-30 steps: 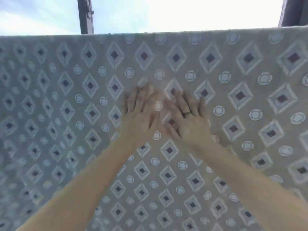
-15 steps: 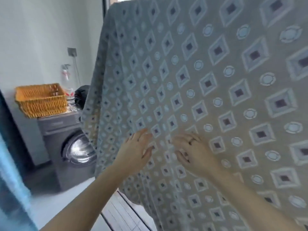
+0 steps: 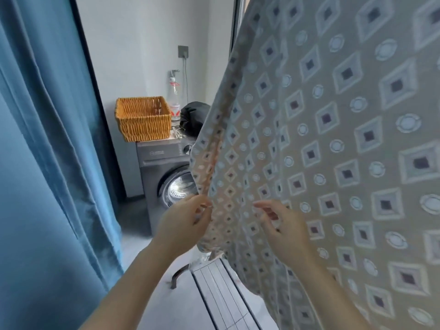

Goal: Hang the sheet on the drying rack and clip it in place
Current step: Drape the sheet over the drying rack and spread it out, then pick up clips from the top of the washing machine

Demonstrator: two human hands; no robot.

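Observation:
The beige sheet [image 3: 333, 139], printed with diamonds and circles, hangs down from above and fills the right half of the head view; the rack that carries it is out of frame at the top. My left hand [image 3: 183, 222] pinches the sheet's left hanging edge between thumb and fingers. My right hand [image 3: 281, 225] hovers against the sheet's face just to the right, its fingers curled and apart, with no fabric clearly held. No clips are visible.
A blue curtain [image 3: 47, 163] hangs along the left. Straight ahead stands a grey washing machine [image 3: 164, 170] with an orange wicker basket [image 3: 142, 117], a bottle [image 3: 173, 96] and a dark bag [image 3: 192, 117] on top. A white slatted panel [image 3: 221, 294] lies on the floor below the sheet.
My view swung left and down from the sheet's face to its left edge. Both hands slid from flat on the fabric to that edge, and the left hand pinched it.

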